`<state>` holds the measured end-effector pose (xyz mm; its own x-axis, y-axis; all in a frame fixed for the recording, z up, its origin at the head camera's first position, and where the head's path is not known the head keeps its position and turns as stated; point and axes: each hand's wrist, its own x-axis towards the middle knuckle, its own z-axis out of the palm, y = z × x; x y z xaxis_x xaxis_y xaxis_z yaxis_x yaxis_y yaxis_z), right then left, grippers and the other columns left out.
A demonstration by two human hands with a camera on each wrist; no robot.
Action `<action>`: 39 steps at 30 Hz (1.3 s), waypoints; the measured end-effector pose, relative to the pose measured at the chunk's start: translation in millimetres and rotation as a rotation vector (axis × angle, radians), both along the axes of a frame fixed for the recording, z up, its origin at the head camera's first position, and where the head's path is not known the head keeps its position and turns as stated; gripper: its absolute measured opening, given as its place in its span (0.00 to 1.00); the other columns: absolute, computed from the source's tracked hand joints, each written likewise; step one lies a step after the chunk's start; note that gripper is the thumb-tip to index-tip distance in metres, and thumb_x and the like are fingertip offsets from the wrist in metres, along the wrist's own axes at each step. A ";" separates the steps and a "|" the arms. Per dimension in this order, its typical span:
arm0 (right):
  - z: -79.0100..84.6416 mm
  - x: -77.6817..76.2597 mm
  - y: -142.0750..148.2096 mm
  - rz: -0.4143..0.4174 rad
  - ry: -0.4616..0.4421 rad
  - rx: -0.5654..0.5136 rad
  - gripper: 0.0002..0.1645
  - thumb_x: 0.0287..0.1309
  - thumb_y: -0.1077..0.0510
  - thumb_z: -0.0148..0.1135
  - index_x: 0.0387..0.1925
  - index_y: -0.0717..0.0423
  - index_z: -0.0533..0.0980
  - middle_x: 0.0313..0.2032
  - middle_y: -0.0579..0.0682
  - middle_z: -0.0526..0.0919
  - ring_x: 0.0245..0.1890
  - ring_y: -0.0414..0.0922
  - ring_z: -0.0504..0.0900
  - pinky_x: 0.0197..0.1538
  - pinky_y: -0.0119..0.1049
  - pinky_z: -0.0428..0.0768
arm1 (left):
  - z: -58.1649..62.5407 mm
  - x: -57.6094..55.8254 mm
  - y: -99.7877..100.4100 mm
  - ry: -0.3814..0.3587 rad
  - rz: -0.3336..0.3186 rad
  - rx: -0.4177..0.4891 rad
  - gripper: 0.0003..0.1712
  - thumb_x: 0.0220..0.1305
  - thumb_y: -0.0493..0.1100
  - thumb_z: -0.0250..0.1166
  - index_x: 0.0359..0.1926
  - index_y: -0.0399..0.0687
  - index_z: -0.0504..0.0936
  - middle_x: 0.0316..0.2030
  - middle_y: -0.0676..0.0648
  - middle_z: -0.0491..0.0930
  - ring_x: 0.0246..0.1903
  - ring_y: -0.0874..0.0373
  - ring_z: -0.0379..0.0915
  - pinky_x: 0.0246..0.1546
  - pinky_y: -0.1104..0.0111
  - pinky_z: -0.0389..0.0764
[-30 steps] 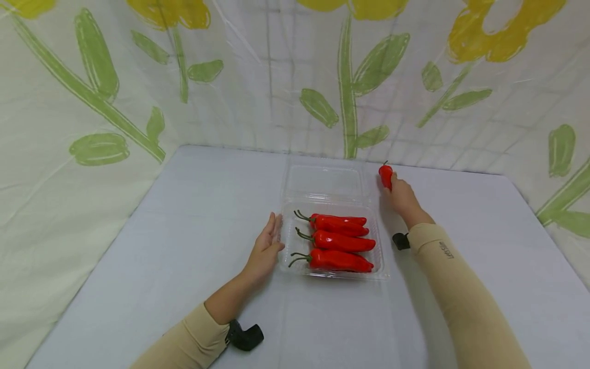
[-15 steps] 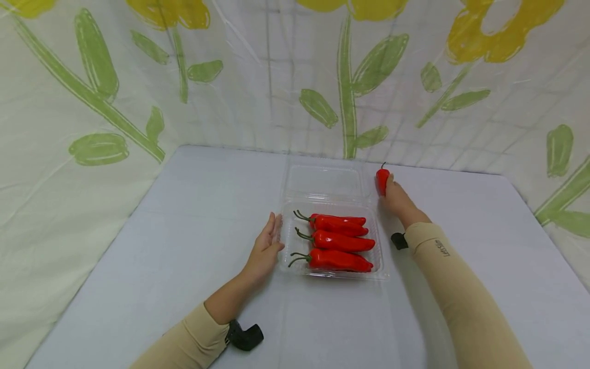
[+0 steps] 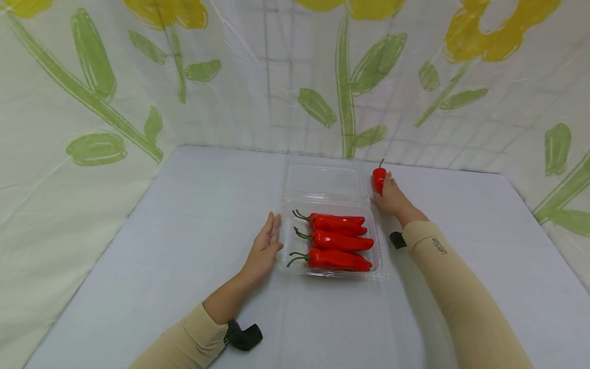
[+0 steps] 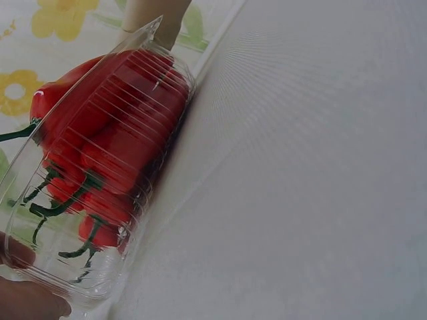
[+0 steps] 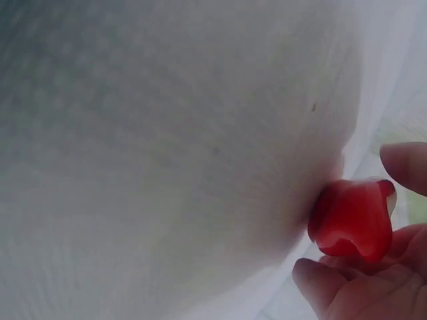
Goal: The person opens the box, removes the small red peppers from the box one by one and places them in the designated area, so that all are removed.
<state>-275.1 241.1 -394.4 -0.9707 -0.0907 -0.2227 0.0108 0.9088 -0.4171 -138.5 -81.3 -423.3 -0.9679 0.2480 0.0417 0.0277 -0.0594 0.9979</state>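
Observation:
In the head view, my left hand holds the left rim of an open clear plastic container, thumb on the edge and fingers along the side. Several red peppers with green stems lie inside, stems pointing left. In the left wrist view, they show through the container wall, and fingertips touch its corner. Right of the container's lid, my right hand grips another red pepper, stem pointing away. The right wrist view shows this pepper's rounded end between thumb and fingers.
The container's transparent lid lies folded back, away from me. A white-covered table carries everything. Behind the table hangs a white sheet painted with yellow flowers and green leaves.
My right hand has shifted slightly left with its pepper, bringing it nearer the container's lid. The left hand, the container and the peppers inside stay where they were.

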 end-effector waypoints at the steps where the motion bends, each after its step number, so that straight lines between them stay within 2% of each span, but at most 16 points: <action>1: 0.5 0.2 0.3 -0.004 -0.003 0.003 0.47 0.64 0.56 0.42 0.65 0.79 0.27 0.66 0.80 0.39 0.67 0.71 0.47 0.70 0.58 0.49 | -0.1 -0.1 0.1 0.002 -0.001 0.003 0.42 0.55 0.21 0.38 0.70 0.28 0.31 0.72 0.34 0.38 0.72 0.45 0.30 0.70 0.53 0.37; 6: 6.0 1.6 1.9 -0.015 -0.016 0.018 0.49 0.63 0.54 0.44 0.66 0.77 0.27 0.67 0.78 0.35 0.68 0.71 0.40 0.69 0.60 0.47 | 0.3 -1.1 0.9 -0.008 0.003 0.003 0.42 0.55 0.21 0.38 0.70 0.30 0.32 0.72 0.36 0.38 0.73 0.47 0.31 0.70 0.56 0.39; 9: 12.2 4.8 2.4 0.021 0.014 0.016 0.49 0.62 0.54 0.46 0.67 0.76 0.30 0.68 0.76 0.35 0.68 0.71 0.38 0.69 0.61 0.46 | 0.0 -1.9 0.9 -0.002 0.001 0.012 0.42 0.55 0.22 0.38 0.70 0.30 0.31 0.72 0.36 0.38 0.73 0.47 0.31 0.71 0.56 0.38; 17: 29.1 25.7 -1.0 0.307 0.154 0.023 0.42 0.61 0.62 0.49 0.68 0.74 0.43 0.70 0.70 0.43 0.71 0.64 0.42 0.71 0.57 0.46 | -1.5 -0.7 0.2 -0.010 -0.005 0.014 0.43 0.54 0.22 0.38 0.70 0.29 0.31 0.72 0.35 0.37 0.72 0.47 0.30 0.71 0.55 0.38; 20: 34.5 34.6 -4.3 0.370 0.171 0.021 0.40 0.60 0.65 0.49 0.68 0.73 0.45 0.70 0.69 0.46 0.71 0.63 0.44 0.70 0.57 0.48 | -1.3 -0.2 0.1 -0.013 -0.002 0.014 0.43 0.55 0.22 0.38 0.70 0.29 0.31 0.72 0.35 0.37 0.72 0.47 0.30 0.71 0.55 0.38; 23: 41.5 43.3 -8.3 0.395 0.162 0.016 0.41 0.58 0.66 0.51 0.69 0.71 0.45 0.71 0.67 0.46 0.71 0.62 0.44 0.70 0.57 0.50 | -1.0 0.0 0.0 -0.017 -0.003 0.013 0.42 0.55 0.22 0.38 0.70 0.30 0.31 0.72 0.36 0.37 0.73 0.47 0.30 0.71 0.55 0.38; 31: 53.4 65.2 -23.2 0.463 0.105 0.022 0.45 0.59 0.61 0.56 0.72 0.60 0.45 0.73 0.58 0.45 0.73 0.56 0.42 0.69 0.56 0.56 | 0.9 -0.4 -0.1 -0.029 0.007 0.007 0.42 0.56 0.22 0.39 0.70 0.31 0.32 0.73 0.37 0.38 0.73 0.48 0.31 0.71 0.56 0.39; 35: 54.3 71.2 -31.2 0.511 0.060 -0.019 0.44 0.59 0.57 0.57 0.72 0.57 0.48 0.73 0.56 0.48 0.73 0.55 0.46 0.67 0.55 0.60 | 1.4 -0.3 0.0 -0.029 0.010 0.010 0.43 0.55 0.22 0.39 0.70 0.31 0.32 0.72 0.36 0.38 0.73 0.48 0.31 0.71 0.55 0.39; 39: 54.6 74.2 -37.2 0.547 -0.016 -0.084 0.41 0.60 0.53 0.57 0.71 0.55 0.52 0.71 0.55 0.54 0.71 0.55 0.54 0.66 0.54 0.63 | 0.2 -0.6 0.5 -0.031 0.011 0.013 0.43 0.55 0.21 0.39 0.70 0.31 0.32 0.72 0.36 0.39 0.73 0.47 0.32 0.71 0.56 0.39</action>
<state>-200.8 203.9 -339.8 -0.7737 -0.5988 -0.2069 -0.4467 0.7472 -0.4920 -139.0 -80.8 -423.1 -0.9714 0.2368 0.0152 -0.0021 -0.0726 0.9974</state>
